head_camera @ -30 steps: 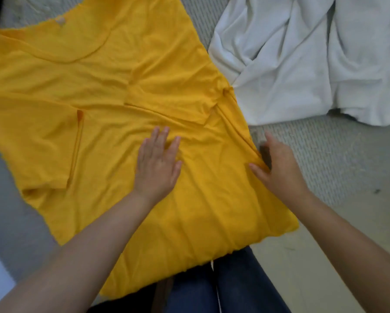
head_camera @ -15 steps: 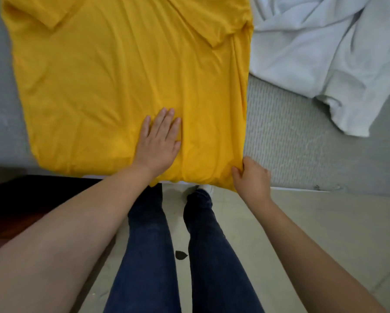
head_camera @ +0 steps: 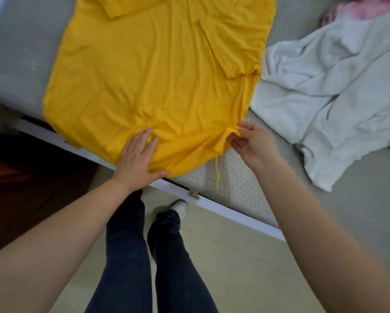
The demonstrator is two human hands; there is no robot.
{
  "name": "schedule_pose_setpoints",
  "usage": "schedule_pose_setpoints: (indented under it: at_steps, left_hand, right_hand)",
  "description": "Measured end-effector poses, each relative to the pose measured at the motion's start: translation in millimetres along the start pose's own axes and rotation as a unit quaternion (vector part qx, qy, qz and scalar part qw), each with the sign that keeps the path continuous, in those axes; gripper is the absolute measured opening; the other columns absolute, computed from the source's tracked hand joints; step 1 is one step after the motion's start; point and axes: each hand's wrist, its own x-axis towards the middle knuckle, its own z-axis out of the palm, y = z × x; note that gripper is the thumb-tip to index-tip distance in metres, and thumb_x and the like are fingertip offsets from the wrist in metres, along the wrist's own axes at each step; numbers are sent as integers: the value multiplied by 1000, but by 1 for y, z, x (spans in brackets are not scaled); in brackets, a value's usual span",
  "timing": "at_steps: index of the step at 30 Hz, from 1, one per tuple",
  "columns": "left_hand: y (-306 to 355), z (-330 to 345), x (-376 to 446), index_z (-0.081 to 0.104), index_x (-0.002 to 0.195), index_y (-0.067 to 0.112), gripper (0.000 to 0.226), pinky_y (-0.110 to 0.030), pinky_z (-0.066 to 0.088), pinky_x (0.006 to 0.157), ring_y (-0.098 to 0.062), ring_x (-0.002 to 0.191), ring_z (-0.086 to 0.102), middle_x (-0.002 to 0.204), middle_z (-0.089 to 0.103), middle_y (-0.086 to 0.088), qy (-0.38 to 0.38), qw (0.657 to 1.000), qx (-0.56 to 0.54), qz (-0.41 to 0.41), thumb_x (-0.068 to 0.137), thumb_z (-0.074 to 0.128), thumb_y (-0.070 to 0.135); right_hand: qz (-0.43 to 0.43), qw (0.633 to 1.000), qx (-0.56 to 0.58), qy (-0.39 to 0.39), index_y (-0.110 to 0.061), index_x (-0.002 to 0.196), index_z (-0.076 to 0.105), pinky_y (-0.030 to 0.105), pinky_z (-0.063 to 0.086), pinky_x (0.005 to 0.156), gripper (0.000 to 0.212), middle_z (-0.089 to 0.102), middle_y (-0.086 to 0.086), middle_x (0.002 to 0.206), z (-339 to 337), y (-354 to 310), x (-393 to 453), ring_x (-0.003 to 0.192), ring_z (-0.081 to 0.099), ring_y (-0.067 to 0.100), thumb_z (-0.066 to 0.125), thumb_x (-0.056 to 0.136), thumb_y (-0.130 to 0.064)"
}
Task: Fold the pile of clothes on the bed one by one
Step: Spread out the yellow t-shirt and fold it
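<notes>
One garment is in work now: the bright yellow cotton T-shirt [head_camera: 157, 82], spread flat on the grey bed [head_camera: 15, 53] with its hem at the bed's near edge. Both short sleeves are already turned inward over the body of the shirt, so I judge the first side folds are made, but the shirt is not yet folded in its length.

The left hand [head_camera: 137, 158] lies flat on the hem of the yellow T-shirt, fingers straight and spread, pressing the cloth down. The right hand [head_camera: 253, 143] is at the near right corner of the same shirt and pinches the hem there between thumb and fingers, with the corner lifted a little from the bed. A loose yellow thread [head_camera: 217, 175] hangs from the hem, just beside this corner.

To the right of the yellow T-shirt lies a crumpled white garment [head_camera: 325, 91], not folded at all, and beyond it a pink cloth [head_camera: 365, 7] shows at the top edge. No finished, folded piece is visible, so most of the pile seems left to do.
</notes>
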Motion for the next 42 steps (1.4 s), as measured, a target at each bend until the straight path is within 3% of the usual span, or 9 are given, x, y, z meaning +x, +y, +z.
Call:
schedule_pose_setpoints:
  at_steps: [2, 5, 12, 14, 17, 20, 25, 30, 42]
  left_hand:
    - [1, -8, -5, 51, 122, -9, 86, -61, 41, 89, -51, 112, 49, 127, 46, -35, 78, 997, 20, 14, 70, 61, 60]
    - [5, -12, -12, 44, 117, 4, 90, -45, 49, 74, -35, 95, 48, 111, 47, -18, 143, 987, 65, 36, 46, 89, 36]
    - [21, 4, -11, 70, 92, 7, 75, -30, 26, 67, -25, 79, 48, 79, 65, -10, 100, 991, 91, 1, 30, 90, 44]
    - [22, 3, -9, 71, 91, 7, 77, -30, 26, 66, -25, 71, 61, 79, 65, -8, 81, 991, 104, -20, 27, 90, 45]
    - [22, 5, -7, 70, 90, 7, 79, -31, 26, 65, -25, 71, 61, 80, 65, -9, 76, 992, 93, -34, 24, 91, 44]
    - [22, 9, -8, 70, 92, 6, 80, -33, 26, 68, -23, 81, 41, 82, 65, -10, 97, 991, 81, -35, 28, 88, 51]
    - [23, 15, -11, 70, 101, 7, 82, -34, 27, 71, -21, 83, 39, 85, 67, -7, 124, 986, 102, -53, 41, 80, 62]
    - [29, 15, 0, 70, 89, 7, 54, -37, 42, 70, -25, 81, 43, 77, 63, -12, 190, 973, 17, -128, 39, 89, 16]
    - [-43, -31, -35, 66, 88, -8, 28, -48, 39, 67, -46, 86, 55, 88, 60, -29, 146, 963, 1, -227, 64, 56, -18]
  right_hand:
    - [-6, 999, 33, 4, -7, 85, 48, 26, 49, 62, 24, 56, 6, 75, 9, -10, 22, 64, 58, 16, 30, 95, 5]
    - [-63, 948, -311, 25, -2, 121, 48, 27, 44, 67, 31, 52, 3, 83, 5, -14, 43, 76, 53, 20, 43, 91, -1]
    - [-367, 333, -852, -167, -25, 145, 21, 54, 5, 111, 62, 12, 8, 155, -1, 30, 30, 142, 6, 32, 46, 90, -12]
    - [-354, 215, -890, -190, -25, 144, 24, 58, 3, 110, 60, 19, 8, 153, 6, 39, 31, 142, 11, 30, 50, 90, -21]
    - [-412, 153, -883, -163, -23, 98, 71, 50, 48, 89, 47, 70, 0, 98, 22, 33, 33, 95, 66, 19, 83, 53, -31]
    - [-422, 154, -883, -137, -18, 70, 73, 50, 53, 77, 31, 66, -4, 64, 30, 24, 40, 65, 67, 16, 86, 42, -23]
    - [-294, 221, -913, -176, -11, 112, 57, 54, 8, 112, 25, 61, 7, 107, 25, 3, 42, 111, 51, 22, 46, 92, -21]
    - [-498, 270, -815, -125, -6, 68, 70, 63, 48, 69, 30, 60, 6, 53, 0, -2, 6, 52, 63, 22, 87, 44, -4]
    - [-542, 455, -705, -43, 6, 74, 71, 51, 54, 56, 40, 71, 22, 78, -58, 77, -21, 69, 69, 38, 87, 38, 9]
